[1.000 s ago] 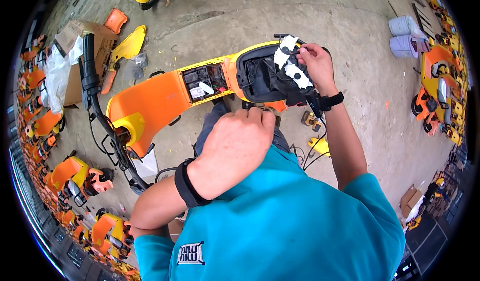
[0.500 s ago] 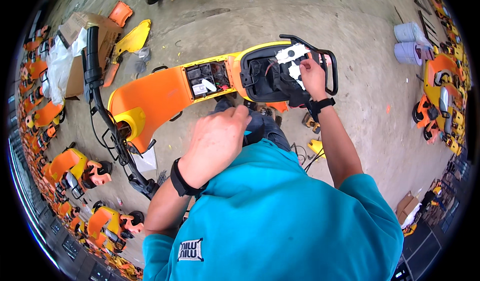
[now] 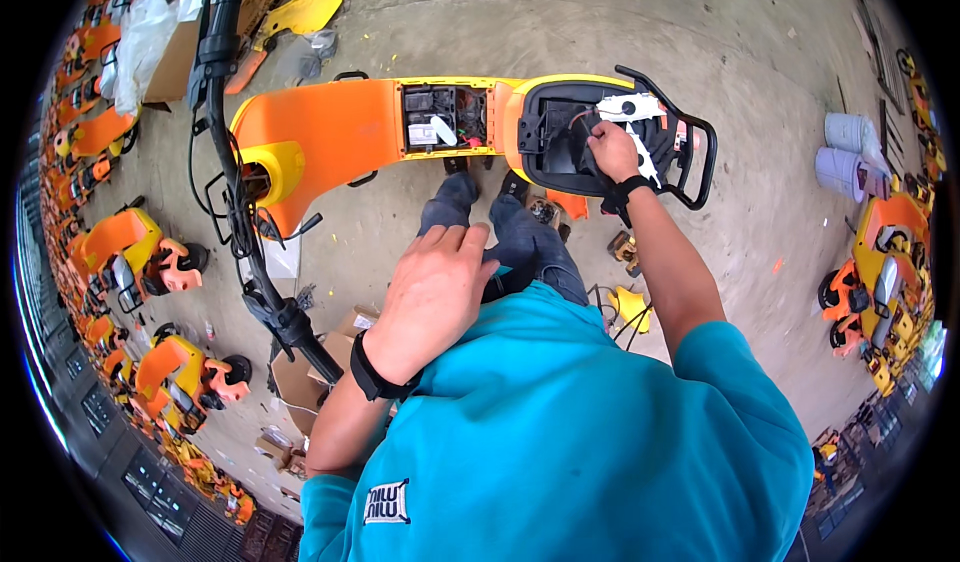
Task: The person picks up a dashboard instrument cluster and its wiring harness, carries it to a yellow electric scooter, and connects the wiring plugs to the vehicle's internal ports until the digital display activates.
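An orange and yellow scooter body [image 3: 340,122] stands crosswise in front of me. Its rear end holds a black open tub [image 3: 550,162]. Over the tub's right part my right hand [image 3: 615,154] is closed, thumb and fingertips pinched together; what they hold is too small to make out. Beside these fingers lie white flat pieces [image 3: 630,108] with dark round spots, and a thin reddish wire [image 3: 578,116] runs close by. My left hand [image 3: 435,287] hovers before my belly, back up, fingers stretched out, holding nothing.
Left of the body rises the black handlebar [image 3: 225,62] with cables. An open compartment [image 3: 445,120] shows wiring and a white part. Behind the tub curves a black rack [image 3: 705,157]. Cardboard boxes [image 3: 300,382], pale buckets [image 3: 840,167] and more scooters [image 3: 130,247] stand around.
My view has shifted, so the scooter sits farther right in the picture. My right hand has moved left from the white pieces, farther over the tub. My left hand's fingers have straightened.
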The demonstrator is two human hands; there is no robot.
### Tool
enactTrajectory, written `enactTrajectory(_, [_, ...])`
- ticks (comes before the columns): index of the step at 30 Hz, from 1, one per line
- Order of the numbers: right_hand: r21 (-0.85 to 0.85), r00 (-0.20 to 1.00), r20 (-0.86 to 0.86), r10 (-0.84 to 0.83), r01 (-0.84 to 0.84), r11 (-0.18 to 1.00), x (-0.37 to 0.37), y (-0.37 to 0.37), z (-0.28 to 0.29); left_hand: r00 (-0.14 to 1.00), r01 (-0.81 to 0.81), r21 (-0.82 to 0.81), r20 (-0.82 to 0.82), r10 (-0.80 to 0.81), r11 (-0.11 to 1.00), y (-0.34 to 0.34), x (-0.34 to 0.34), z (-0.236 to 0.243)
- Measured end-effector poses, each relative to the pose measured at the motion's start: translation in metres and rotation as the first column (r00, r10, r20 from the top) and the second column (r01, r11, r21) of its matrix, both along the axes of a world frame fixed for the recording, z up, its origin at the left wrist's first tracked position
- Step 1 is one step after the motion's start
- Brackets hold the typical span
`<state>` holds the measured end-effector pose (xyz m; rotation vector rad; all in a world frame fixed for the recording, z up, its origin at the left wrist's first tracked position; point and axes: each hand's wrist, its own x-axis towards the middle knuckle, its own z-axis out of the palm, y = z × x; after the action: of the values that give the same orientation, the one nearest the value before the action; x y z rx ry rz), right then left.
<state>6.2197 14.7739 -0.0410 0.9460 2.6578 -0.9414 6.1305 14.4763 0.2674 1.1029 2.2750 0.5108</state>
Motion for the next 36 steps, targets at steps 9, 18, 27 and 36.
enactTrajectory(9, [-0.524, 0.999, 0.022, 0.029, -0.013, 0.852, 0.029, 0.010, 0.057, 0.999, -0.040, -0.018, 0.020, 0.041, 0.999, -0.022, 0.009, 0.006])
enactTrajectory(18, [-0.550, 0.960, -0.109, -0.257, 0.158, 0.820, 0.073, -0.005, 0.140, 1.000, 0.009, 0.070, 0.003, -0.009, 0.998, -0.050, 0.031, 0.004])
enactTrajectory(27, [-0.494, 0.808, -0.399, -0.433, 0.209, 0.844, 0.077, -0.011, 0.186, 0.995, 0.090, 0.184, -0.058, -0.081, 0.979, -0.104, 0.068, 0.008])
enactTrajectory(36, [-0.524, 0.678, -0.600, -0.426, 0.070, 0.849, 0.135, -0.112, 0.268, 0.990, 0.123, 0.363, 0.023, -0.141, 0.923, -0.152, 0.122, 0.015])
